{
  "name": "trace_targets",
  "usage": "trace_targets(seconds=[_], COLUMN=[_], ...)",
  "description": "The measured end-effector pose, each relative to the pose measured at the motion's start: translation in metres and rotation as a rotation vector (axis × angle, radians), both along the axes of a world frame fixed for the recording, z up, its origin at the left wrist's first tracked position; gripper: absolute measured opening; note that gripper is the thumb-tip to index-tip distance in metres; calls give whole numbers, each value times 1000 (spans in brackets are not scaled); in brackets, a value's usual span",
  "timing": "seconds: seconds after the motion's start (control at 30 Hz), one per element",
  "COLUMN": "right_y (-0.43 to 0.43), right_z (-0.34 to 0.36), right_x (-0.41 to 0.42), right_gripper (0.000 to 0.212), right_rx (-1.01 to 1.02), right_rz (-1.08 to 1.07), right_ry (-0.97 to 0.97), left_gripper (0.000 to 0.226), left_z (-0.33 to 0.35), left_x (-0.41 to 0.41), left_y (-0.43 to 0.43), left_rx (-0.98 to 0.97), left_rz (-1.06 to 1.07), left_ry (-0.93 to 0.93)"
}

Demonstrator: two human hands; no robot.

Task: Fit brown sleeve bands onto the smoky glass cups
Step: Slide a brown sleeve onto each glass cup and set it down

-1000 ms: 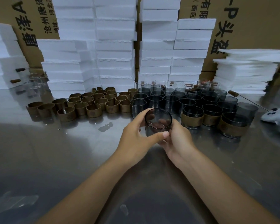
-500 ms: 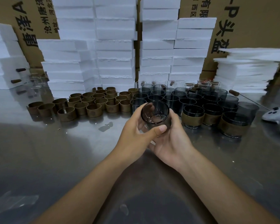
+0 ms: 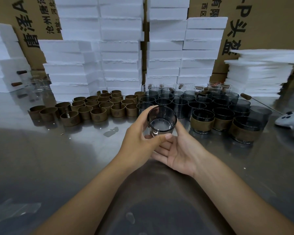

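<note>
**Head view.** A smoky round glass cup (image 3: 162,121) is being held above the reflective steel table (image 3: 58,158), its mouth tilting toward the camera. The left hand (image 3: 139,143) is gripping it. Its fingers (image 3: 143,114) are curling round the far left wall, and its thumb is pressing across the near wall. The right hand (image 3: 178,150) is lying palm up beneath. Its fingers (image 3: 161,149) are stretching almost straight under the cup's base, and its thumb is rising along the right wall.

Both hands are covering the cup's lower wall, so whether a band is sitting on it cannot be told.

Behind and to the left, loose brown sleeve bands (image 3: 98,107) are standing in a cluster on the table. Just right of them, bare smoky cups (image 3: 182,102) are standing in rows, each appearing to hold nothing. Three banded smoky cups (image 3: 201,122) are standing along the front right of those rows.

The clear glasses (image 3: 176,87) at the back are blurring into one another. The right edge is cutting off a white game controller (image 3: 292,122). White foam blocks (image 3: 120,48) are standing stacked before printed cardboard cartons (image 3: 261,22).
</note>
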State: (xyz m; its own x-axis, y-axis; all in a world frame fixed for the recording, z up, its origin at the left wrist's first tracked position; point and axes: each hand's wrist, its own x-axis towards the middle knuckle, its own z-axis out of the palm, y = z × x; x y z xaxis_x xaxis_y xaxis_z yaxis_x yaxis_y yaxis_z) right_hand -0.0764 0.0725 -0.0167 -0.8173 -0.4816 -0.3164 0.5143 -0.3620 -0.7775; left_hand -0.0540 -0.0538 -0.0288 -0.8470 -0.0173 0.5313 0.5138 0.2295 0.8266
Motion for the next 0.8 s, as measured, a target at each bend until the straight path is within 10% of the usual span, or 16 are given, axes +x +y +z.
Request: trace_targets(seconds=[0.4,0.8], right_y=[0,-6], right_z=[3,4], right_x=[-5,5], right_gripper=[19,49], right_rx=[-133,-255], right_rz=[-266,-79], right_ry=[64,103], left_gripper=[66,49], left_z=[-3,4], left_x=[-2,2], left_y=[1,10], left_rx=[-72,73], left_rz=[41,-15], left_ry=[30,-6])
